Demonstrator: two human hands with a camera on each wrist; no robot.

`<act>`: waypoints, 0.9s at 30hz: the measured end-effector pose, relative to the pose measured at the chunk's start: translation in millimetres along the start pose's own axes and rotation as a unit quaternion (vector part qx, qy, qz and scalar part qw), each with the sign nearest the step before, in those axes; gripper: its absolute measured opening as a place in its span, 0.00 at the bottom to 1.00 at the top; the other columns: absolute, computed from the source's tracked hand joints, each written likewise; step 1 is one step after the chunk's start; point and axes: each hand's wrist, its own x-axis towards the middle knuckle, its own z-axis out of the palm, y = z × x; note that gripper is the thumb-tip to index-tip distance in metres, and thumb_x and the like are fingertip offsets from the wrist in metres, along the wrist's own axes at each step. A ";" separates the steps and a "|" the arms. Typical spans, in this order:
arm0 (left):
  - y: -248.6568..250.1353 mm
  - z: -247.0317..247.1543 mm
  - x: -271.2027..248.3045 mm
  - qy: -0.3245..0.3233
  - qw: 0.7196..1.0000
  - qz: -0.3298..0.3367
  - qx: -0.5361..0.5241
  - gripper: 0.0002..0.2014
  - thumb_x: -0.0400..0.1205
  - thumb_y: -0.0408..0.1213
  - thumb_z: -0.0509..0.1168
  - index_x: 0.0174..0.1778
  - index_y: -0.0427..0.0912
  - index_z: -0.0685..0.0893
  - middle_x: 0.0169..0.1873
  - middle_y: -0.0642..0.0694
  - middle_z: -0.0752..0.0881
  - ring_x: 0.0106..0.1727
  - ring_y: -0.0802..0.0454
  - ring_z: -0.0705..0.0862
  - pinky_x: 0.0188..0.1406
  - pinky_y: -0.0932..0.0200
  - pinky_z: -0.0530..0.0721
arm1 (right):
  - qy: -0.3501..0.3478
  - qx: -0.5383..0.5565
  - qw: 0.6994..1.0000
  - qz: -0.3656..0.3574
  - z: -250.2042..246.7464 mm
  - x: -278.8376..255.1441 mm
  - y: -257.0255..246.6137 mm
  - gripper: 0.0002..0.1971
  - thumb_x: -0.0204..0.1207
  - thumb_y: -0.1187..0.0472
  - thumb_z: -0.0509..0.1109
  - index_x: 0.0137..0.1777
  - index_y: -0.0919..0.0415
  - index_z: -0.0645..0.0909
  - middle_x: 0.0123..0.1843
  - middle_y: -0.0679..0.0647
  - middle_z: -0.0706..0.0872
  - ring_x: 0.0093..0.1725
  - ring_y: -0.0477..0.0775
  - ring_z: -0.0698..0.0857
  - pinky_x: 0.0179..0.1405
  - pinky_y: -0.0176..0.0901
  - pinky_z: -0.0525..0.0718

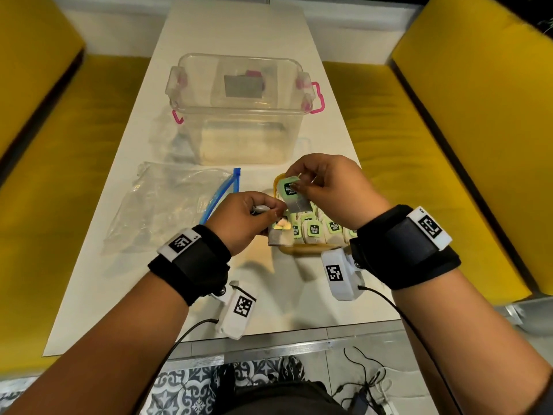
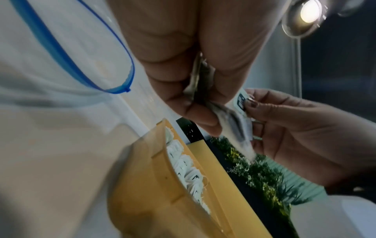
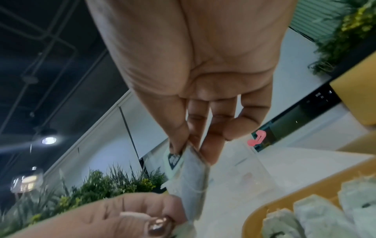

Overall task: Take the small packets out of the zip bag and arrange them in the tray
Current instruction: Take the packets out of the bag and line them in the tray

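Head view shows a white table with a clear plastic box at the far end. Nearer, to the left, lies the flattened zip bag, just beside the left hand. Right of it sits the yellow tray, lined with tea bags. Above the tray, the right hand pinches one tea bag's green tag, while the left hand's curled fingers grip that packet's lower edge.
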 end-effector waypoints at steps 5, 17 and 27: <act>-4.2 7.8 3.5 -0.002 1.000 -0.002 -0.001 0.04 0.79 0.27 0.69 0.46 0.38 0.88 0.41 0.34 0.89 0.37 0.50 0.87 0.38 0.58 0.89 | -0.032 -0.016 0.999 -0.008 -1.9 -2.8 1.5 0.09 0.77 0.65 0.68 0.50 0.51 0.86 0.37 0.45 0.85 0.37 0.45 0.82 0.38 0.41 0.81; -8.5 17.5 11.6 0.007 1.000 0.015 0.002 0.05 0.79 0.28 0.69 0.43 0.43 0.87 0.40 0.39 0.89 0.40 0.44 0.86 0.36 0.57 0.89 | -0.038 0.034 0.998 0.039 -17.1 -1.4 19.7 0.03 0.77 0.64 0.70 0.46 0.56 0.82 0.37 0.55 0.88 0.29 0.48 0.81 0.27 0.36 0.78; -22.9 9.6 16.1 0.061 0.998 -0.005 -0.008 0.07 0.81 0.30 0.66 0.48 0.45 0.88 0.45 0.39 0.89 0.44 0.48 0.88 0.39 0.56 0.90 | -0.111 -0.057 0.969 0.215 -17.4 -14.1 75.6 0.03 0.76 0.63 0.71 0.43 0.56 0.81 0.29 0.47 0.79 0.27 0.46 0.75 0.22 0.33 0.71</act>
